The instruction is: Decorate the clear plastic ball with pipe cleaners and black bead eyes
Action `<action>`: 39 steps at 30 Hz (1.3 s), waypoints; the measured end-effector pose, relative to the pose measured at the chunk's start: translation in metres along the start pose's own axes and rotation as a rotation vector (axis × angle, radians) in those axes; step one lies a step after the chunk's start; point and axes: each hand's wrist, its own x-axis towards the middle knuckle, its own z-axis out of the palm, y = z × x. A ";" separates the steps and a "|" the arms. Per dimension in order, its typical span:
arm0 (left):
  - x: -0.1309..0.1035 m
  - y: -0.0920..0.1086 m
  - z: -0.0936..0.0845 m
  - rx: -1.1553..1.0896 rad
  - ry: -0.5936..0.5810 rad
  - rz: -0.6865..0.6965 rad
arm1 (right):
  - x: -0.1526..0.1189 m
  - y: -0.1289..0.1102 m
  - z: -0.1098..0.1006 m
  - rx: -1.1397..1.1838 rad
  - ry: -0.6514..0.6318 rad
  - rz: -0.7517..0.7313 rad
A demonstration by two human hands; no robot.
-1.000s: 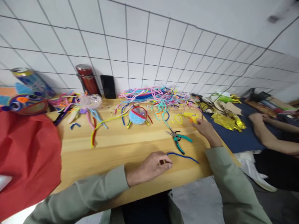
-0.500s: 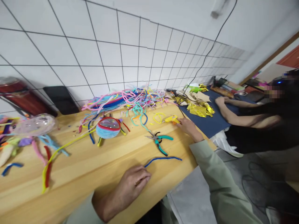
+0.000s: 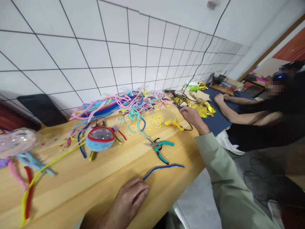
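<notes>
My left hand (image 3: 130, 200) rests low over the wooden table, fingers closed on one end of a blue pipe cleaner (image 3: 164, 167) that stretches out to the right. My right hand (image 3: 193, 117) is at the table's right side with its fingers curled together by the black cord of a yellow glue gun (image 3: 174, 124). Whether the fingers grip that cord is hidden. The glue gun lies just below the hand, apart from it. Teal-handled pliers (image 3: 160, 146) lie spread between the glue gun and the blue pipe cleaner.
A blue-and-red wrapped piece with a clear dome (image 3: 100, 139) sits left of the pliers. Behind it is a heap of colourful pipe cleaners (image 3: 119, 103). A black phone (image 3: 41, 109) leans on the tiled wall. Gold foil (image 3: 202, 111) and a co-worker's arms (image 3: 235, 111) are at right.
My right hand has left the glue gun and moved up beside its cord. My left hand keeps the blue pipe cleaner. The view has shifted slightly to the right.
</notes>
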 end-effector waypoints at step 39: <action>-0.004 -0.012 0.001 -0.030 -0.086 -0.035 | -0.020 0.047 0.041 0.484 0.153 0.164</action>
